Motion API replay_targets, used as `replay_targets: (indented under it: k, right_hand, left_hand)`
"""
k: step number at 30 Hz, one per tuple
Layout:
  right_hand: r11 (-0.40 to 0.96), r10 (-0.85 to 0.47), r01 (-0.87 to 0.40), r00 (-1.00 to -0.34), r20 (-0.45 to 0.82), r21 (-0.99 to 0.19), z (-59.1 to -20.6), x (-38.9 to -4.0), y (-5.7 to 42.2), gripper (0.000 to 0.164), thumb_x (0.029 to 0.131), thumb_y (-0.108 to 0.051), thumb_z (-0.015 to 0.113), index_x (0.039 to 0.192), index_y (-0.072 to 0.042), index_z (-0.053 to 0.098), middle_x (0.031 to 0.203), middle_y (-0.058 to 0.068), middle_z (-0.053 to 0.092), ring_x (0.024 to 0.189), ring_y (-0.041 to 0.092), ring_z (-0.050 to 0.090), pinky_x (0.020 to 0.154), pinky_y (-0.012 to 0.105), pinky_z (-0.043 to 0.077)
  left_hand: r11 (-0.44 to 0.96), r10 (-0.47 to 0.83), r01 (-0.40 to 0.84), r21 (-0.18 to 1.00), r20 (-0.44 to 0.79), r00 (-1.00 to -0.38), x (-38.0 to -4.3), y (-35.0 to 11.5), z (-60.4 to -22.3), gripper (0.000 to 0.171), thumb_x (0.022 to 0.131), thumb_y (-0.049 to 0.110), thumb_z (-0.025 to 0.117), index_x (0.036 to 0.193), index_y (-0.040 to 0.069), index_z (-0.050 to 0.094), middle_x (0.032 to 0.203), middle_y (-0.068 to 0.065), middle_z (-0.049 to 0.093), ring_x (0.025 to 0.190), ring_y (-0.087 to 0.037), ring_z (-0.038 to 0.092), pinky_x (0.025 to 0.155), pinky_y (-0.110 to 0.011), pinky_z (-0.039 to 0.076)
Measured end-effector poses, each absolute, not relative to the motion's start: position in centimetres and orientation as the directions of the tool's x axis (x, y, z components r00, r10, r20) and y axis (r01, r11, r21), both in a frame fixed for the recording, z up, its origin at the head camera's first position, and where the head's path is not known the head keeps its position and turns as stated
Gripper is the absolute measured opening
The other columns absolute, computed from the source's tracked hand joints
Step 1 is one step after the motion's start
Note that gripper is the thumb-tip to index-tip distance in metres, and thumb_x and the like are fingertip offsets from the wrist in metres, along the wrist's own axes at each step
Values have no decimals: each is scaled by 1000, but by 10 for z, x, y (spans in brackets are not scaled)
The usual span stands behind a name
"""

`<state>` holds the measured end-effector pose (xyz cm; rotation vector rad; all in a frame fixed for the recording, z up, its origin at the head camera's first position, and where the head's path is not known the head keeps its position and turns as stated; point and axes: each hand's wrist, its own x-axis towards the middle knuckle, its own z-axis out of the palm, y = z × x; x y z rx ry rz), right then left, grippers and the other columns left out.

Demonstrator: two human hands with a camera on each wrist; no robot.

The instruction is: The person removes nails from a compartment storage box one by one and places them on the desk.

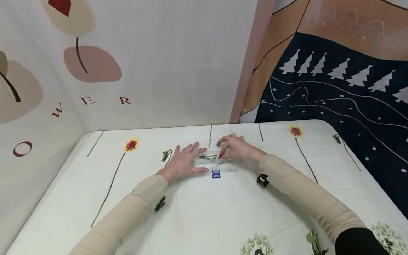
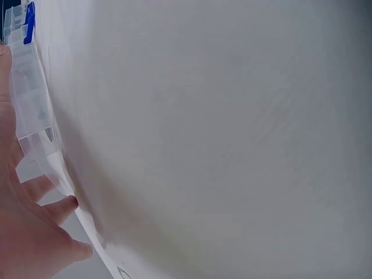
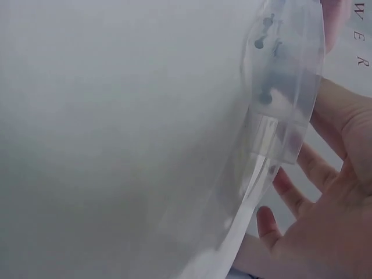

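In the head view, a clear plastic box (image 1: pixel 230 169) lies on the white surface (image 1: pixel 204 212), between the two hands. Its long axis runs left to right, roughly square to the person's line of sight, and its blue latch (image 1: pixel 216 174) points toward the person. The box is low and rectangular, glossy and see-through. Thin metal screws (image 1: pixel 208 157) lie inside, the longer ones mostly along that axis. The left hand (image 1: pixel 183 163) lies at the left end, its grip spread, the thumb reaching along the front edge. The right hand (image 1: pixel 236 148) bends over the right part, thumb and forefinger close together at the screws; whether that grip pinches one, I cannot tell. Both sleeves (image 1: pixel 294 184) are matte beige cloth. Printed flowers mark the smooth surface.

In the left wrist view, the box stands along the left edge, its long axis slanting steeply down and slightly right, the latch near the top. The left fingers are parted around the lower end.

In the right wrist view, the clear wall slopes at upper right, with dark, blurred shapes showing through. The right hand is beyond it, its outer fingers parted.
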<state>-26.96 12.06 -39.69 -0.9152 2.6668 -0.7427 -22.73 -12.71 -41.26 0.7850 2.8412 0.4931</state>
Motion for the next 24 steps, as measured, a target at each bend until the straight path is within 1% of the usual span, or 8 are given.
replay_targets:
  k: [5,7,10,13,18,24]
  right_hand:
    - [594,-663,-462,-745,-75,-659,-403,-271,128,11,87,-13,73,94,-18,80,141,8,49,132,34,30,105,59,22]
    - [573,-674,-437,-733,-95,-693,-404,-271,131,14,89,-11,70,99,-17,79,144,8,45,134,34,27,107,59,20]
    - [556,-685,-420,-720,-110,-718,-404,-270,131,16,91,-9,67,101,-15,78,146,9,42,135,36,24,108,58,18]
    - [557,-683,-404,-719,-124,-726,-402,-270,129,16,91,-8,65,100,-14,78,146,9,42,136,36,23,109,58,16]
    - [564,-659,-370,-740,-133,-738,-403,-270,126,13,91,-9,67,96,-12,78,143,8,44,135,35,24,110,57,15]
    - [541,-650,-346,-750,-121,-766,-403,-265,125,11,92,-14,67,94,-8,75,136,9,49,134,35,26,108,57,19]
  left_hand:
    - [813,523,477,335,-57,-851,-227,-127,-412,81,80,68,62,147,25,43,156,-9,26,142,-29,23,108,-66,3]
    - [815,523,480,325,-56,-850,-226,-127,-411,81,80,69,61,147,26,43,156,-9,27,142,-30,24,108,-67,2]
    - [820,519,480,311,-52,-853,-227,-126,-410,81,80,69,61,146,27,44,156,-8,28,141,-30,25,106,-69,2]
    - [827,511,476,301,-47,-858,-227,-126,-410,80,79,69,62,146,28,45,156,-7,29,141,-30,27,105,-70,2]
    - [827,511,477,297,-41,-859,-227,-126,-412,80,79,70,61,146,28,45,156,-7,29,140,-30,28,105,-71,2]
    - [830,507,473,295,-47,-861,-228,-126,-414,82,78,72,60,146,30,44,156,-6,28,141,-30,27,105,-71,1]
